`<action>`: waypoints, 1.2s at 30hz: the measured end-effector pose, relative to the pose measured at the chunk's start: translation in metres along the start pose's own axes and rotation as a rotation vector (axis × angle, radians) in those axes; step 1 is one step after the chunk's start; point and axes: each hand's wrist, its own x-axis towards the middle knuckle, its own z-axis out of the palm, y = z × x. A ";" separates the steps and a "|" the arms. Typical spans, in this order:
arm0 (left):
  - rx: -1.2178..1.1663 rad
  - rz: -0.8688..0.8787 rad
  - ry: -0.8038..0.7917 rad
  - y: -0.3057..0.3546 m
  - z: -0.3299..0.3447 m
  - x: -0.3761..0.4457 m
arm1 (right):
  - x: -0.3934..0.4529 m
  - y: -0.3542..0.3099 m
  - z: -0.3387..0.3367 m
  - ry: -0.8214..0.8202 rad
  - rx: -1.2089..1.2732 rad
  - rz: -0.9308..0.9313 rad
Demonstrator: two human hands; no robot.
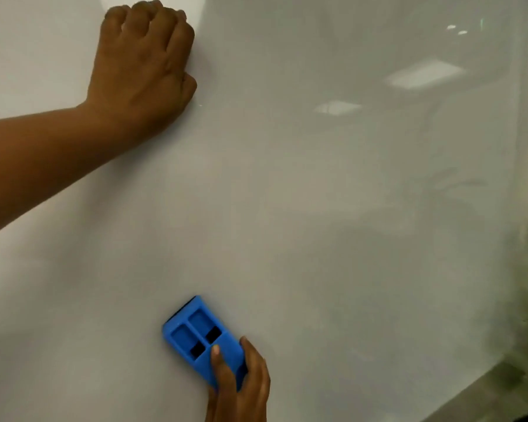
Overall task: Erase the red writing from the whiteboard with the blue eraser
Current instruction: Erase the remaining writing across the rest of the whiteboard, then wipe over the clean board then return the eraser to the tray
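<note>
Against glossy whiteboard (317,208), blocky blue eraser (201,339).

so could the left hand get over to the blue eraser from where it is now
Probably yes. The left hand rests as a fist high on the whiteboard, with only bare board between it and the blue eraser. But the right hand already grips the eraser's lower end.

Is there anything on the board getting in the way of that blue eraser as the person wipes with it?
Nothing visible does. The right hand grips the blue eraser flat on the whiteboard, and the surface around it is bare, with no red writing in view. The left hand rests as a fist against the board far above, apart from the eraser.
</note>
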 end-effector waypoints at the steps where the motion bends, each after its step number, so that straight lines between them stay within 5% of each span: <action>1: 0.001 -0.002 -0.005 0.000 -0.001 0.000 | -0.005 0.007 0.000 -0.006 -0.029 0.014; 15: 0.021 -0.031 -0.018 0.002 -0.003 0.001 | 0.099 0.157 -0.051 0.195 0.108 0.604; 19: 0.027 -0.036 -0.014 0.002 -0.001 0.001 | 0.112 0.081 -0.032 0.247 0.066 0.250; 23: -0.005 -0.024 -0.029 0.002 -0.002 0.003 | 0.069 0.004 -0.005 0.113 0.078 -0.119; 29: -0.051 0.002 -0.103 -0.002 -0.010 0.004 | 0.059 0.002 -0.010 -0.082 0.012 -0.459; 36: -0.008 0.318 -0.229 -0.050 -0.043 -0.022 | 0.202 0.009 -0.055 0.049 0.032 -0.273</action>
